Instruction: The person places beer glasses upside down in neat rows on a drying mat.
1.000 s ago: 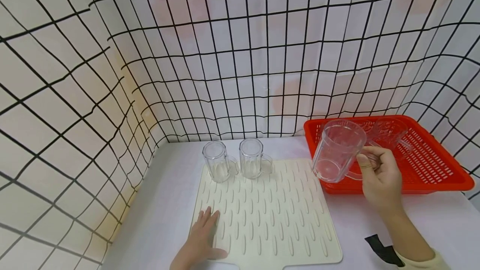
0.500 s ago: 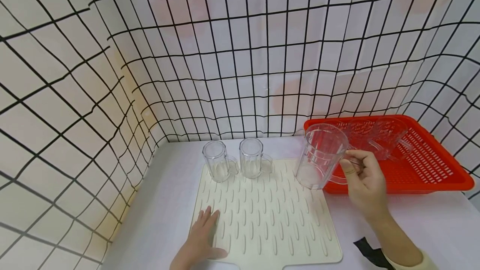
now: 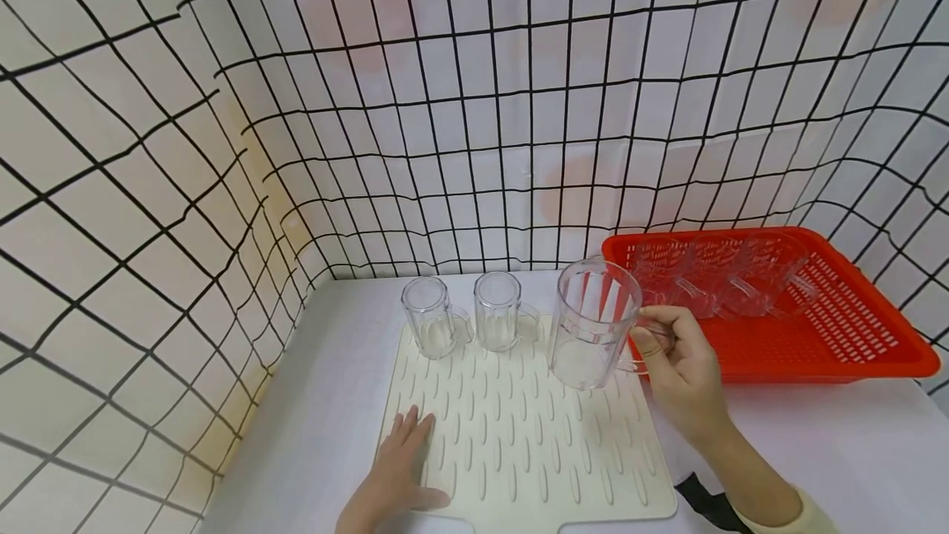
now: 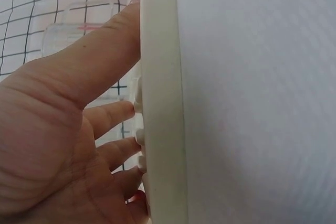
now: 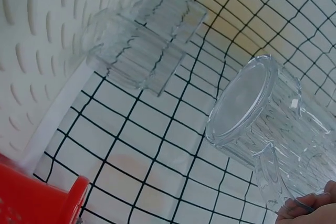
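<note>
My right hand (image 3: 682, 373) pinches the handle of a clear mug (image 3: 593, 328), which hangs slightly tilted above the right part of a cream ridged mat (image 3: 534, 443). In the right wrist view, this mug (image 5: 278, 119) shows one round end, and only some fingertips (image 5: 310, 208) appear. Two more clear mugs, one on the left (image 3: 428, 320) and one beside it (image 3: 497, 313), stand at the mat's back edge with handles to the right. With fingers spread, my left hand (image 3: 396, 468) rests on the mat's front left corner; its thumb lies along the near edge.
A red plastic basket (image 3: 793, 373) stands at the back right, with several clear mugs (image 3: 764, 278) lying in it. Black wire grid (image 3: 526, 147) rises behind the table and along both sides. White cloth (image 3: 311, 402) covers the tabletop.
My right hand has carried the mug leftward from over the basket's left edge to above the mat, a little nearer to me. My left hand and the two standing mugs have stayed in place.
</note>
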`<state>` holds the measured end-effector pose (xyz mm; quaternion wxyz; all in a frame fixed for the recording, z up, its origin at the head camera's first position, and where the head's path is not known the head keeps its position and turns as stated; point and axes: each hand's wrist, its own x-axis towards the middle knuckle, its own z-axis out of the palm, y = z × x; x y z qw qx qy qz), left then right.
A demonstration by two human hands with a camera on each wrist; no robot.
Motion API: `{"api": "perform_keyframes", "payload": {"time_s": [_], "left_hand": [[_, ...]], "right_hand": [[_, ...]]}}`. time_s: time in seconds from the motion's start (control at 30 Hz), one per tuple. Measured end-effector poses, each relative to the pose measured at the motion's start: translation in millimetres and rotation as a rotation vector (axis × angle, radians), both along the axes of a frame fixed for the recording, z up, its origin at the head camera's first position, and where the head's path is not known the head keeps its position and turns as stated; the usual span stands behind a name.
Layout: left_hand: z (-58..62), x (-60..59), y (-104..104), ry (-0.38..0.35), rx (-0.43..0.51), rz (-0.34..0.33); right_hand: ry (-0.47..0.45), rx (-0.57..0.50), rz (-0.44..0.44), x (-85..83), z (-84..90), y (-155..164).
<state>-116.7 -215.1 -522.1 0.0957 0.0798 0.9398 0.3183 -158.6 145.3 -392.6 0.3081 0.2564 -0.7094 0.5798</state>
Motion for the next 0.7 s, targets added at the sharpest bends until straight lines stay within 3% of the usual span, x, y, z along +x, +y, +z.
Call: {"api": "perform_keyframes", "payload": {"time_s": [0.17,0.43,0.7], "left_hand": [[0.0,0.3,0.2,-0.004,-0.009,0.002],[1.6,0.5,0.9,-0.012,0.004,0.007],[2.9,0.6,1.3,-0.019,-0.004,0.008]], "right_hand": [[0.008,-0.06,0.111,1.5,-5.1,-6.5],[0.028,0.001,0.147,5.4,-7.1,-17.2],[0.006,-0.005,0.2,10.1,-9.6,-23.8]]}}
